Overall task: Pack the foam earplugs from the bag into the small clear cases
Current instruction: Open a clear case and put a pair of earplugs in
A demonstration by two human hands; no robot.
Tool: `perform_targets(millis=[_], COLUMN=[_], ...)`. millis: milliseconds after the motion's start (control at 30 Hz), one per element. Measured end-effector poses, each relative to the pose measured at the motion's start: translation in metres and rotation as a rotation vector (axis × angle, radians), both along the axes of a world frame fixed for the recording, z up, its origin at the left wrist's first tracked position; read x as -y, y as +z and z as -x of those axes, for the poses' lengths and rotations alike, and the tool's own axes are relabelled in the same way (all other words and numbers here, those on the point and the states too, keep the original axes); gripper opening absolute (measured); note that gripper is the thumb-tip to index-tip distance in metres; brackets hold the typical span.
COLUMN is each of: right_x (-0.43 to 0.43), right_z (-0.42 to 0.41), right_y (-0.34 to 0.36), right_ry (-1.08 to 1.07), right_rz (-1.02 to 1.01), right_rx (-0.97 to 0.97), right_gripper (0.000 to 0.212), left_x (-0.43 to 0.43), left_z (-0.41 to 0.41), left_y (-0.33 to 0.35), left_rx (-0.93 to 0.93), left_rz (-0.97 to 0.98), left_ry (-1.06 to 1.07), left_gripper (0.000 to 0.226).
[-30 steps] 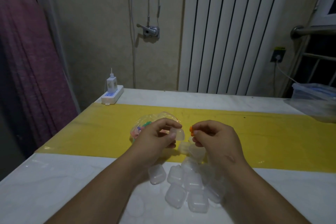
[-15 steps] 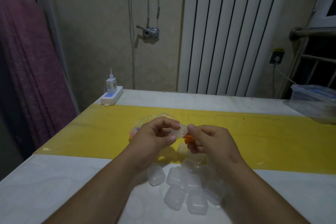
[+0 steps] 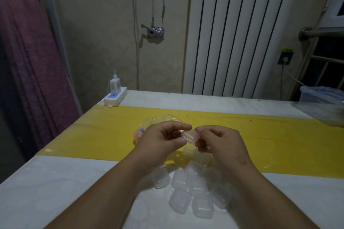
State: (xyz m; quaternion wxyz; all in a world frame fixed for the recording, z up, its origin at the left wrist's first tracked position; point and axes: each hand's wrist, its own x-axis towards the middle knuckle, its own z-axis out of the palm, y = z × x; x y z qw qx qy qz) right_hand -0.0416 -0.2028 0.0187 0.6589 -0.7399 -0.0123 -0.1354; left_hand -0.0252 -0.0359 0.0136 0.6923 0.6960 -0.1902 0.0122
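Both hands were raised just above the yellow strip (image 3: 279, 135) that ran across the middle of the worktop (image 3: 55, 191), meeting over one small clear case (image 3: 189, 135). The left hand (image 3: 160, 141) had its thumb and forefinger curled round the case's left side, pinching it. The right hand (image 3: 219, 143) pinched the opposite side with its curled fingertips. The case was held clear of the worktop between them, and a faint orange tint showed at its right edge. I could not tell whether an earplug sat inside.

The bag (image 3: 147, 129) of coloured earplugs lay on the yellow strip just beyond the left hand, which partly hid it. A heap of empty cases (image 3: 191, 191) lay on the white part of the worktop below the hands, toward the near edge, and some of them reached onto the yellow strip.

At the far left corner lay a white power strip (image 3: 115, 97) with a charger (image 3: 114, 86) plugged into it. A clear plastic box (image 3: 320, 96) stood at the far right edge.
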Motion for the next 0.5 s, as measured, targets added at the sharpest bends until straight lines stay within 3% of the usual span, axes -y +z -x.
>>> perform_targets(millis=[233,333,433,500], right_x=[0.0002,-0.001,-0.0008,0.0], right_z=[0.0015,0.0024,0.0011,0.0016], right_y=[0.0018,0.0003,-0.0003,0.0005], right_ry=[0.044,0.093,0.074,0.078], right_rz=[-0.045,0.006,0.045,0.112], right_rx=[-0.036,-0.04,-0.008,0.028], right_gripper=[0.018,0.017,0.003,0.01], left_x=[-0.0007,-0.0019,-0.0022,-0.0029], left_z=[-0.0038,-0.0036,-0.0023,-0.0034], left_y=[-0.0017,-0.0015,0.0003,0.0], left_rx=[0.013,0.01,0.003,-0.015], left_rz=[0.07,0.069,0.077,0.08], left_ry=[0.042,0.029,0.005,0.022], left_gripper=[0.036,0.041,0.048,0.043])
